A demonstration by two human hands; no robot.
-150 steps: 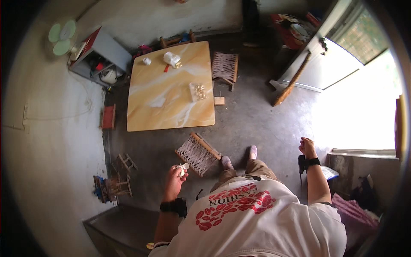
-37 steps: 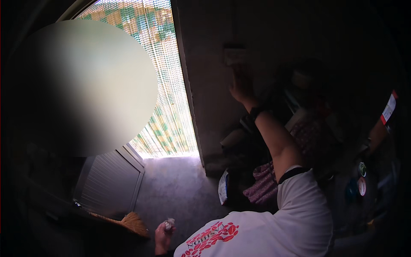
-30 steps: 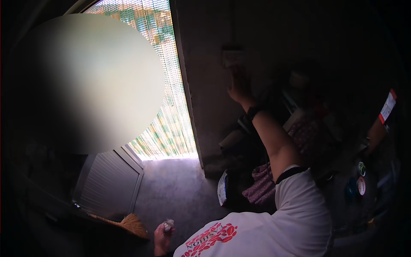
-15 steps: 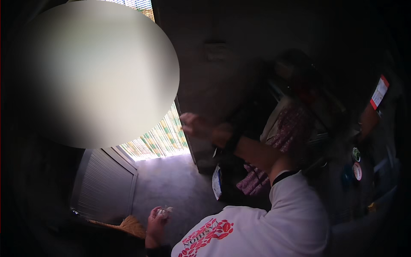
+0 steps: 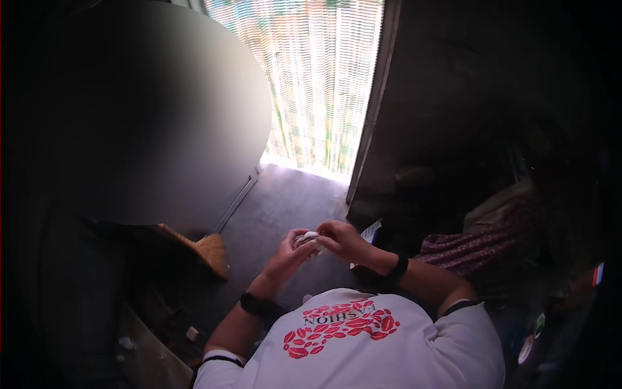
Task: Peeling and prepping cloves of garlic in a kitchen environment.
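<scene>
In front of my chest, my left hand (image 5: pixel 291 253) is closed around a small whitish bulb (image 5: pixel 307 238) that looks like garlic with papery skin. From the right, my right hand (image 5: pixel 345 240) reaches across to it, thumb and fingers pinching at its side. Both hands are nearly touching each other, and the fingers cover much of the bulb, so its exact shape is hard to make out.
A bright striped curtain (image 5: pixel 317 84) hangs in the doorway ahead. On the left lies a straw broom (image 5: pixel 210 253) beside the grey floor (image 5: pixel 272 201). Purple patterned cloth (image 5: pixel 466 249) and a blue-and-white packet (image 5: pixel 370 232) are to the right. A blurred oval hides the upper left.
My right hand has come down from its raised reach and joined my left hand at the whitish bulb. The view has swung, bringing the doorway nearer the middle.
</scene>
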